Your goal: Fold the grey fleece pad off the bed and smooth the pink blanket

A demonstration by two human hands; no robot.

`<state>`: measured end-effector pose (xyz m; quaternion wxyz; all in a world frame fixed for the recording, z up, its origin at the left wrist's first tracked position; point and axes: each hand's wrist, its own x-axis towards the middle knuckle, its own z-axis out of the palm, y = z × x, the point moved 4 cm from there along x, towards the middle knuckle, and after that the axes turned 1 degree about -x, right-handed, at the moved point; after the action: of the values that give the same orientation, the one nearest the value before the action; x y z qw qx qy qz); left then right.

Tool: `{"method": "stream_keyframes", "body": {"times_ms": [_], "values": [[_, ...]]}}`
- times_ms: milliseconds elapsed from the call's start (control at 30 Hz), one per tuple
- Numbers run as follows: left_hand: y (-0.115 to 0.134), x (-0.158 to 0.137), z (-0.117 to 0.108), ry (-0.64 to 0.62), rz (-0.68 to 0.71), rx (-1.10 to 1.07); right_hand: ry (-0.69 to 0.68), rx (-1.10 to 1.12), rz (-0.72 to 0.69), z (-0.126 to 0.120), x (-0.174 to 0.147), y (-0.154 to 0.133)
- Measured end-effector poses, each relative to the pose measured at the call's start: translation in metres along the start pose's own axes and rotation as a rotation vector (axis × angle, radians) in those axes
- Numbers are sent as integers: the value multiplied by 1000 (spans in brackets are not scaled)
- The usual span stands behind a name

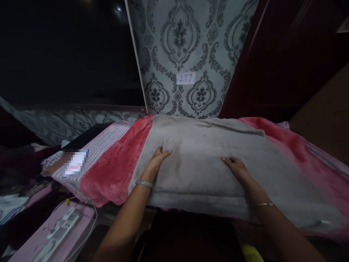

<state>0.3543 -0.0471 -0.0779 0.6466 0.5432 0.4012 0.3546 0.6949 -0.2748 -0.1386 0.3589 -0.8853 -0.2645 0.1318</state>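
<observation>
Grey cloth (196, 174) lies spread over a red blanket (114, 160) at twelve o'clock from the person, directly beneath the fingers of both hands. The left hand (158, 159) is on it towards eleven o'clock, the right hand (237, 169) towards one, well apart, thumbs turned inward. The fingers look partly curled, but in this dim light I can't tell whether they pinch any fabric.
</observation>
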Motion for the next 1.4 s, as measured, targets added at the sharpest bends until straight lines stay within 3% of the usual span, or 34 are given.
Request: {"method": "stream_keyframes", "body": {"times_ms": [133,300,467,767,967,1400], "values": [[19,-7,23,-49,230,206,4,-5,17,-2,-6,-5],[29,-14,34,-32,311,283,-17,-12,20,-3,-10,-13],[32,-24,39,-86,276,198,8,12,6,-2,-7,-9],[36,-30,43,-318,130,22,27,1,15,1,-7,-7],[34,-26,42,-306,45,-34,30,20,-10,2,-6,-5],[34,-18,39,-269,96,-18,16,-15,-15,1,-11,-9]]}}
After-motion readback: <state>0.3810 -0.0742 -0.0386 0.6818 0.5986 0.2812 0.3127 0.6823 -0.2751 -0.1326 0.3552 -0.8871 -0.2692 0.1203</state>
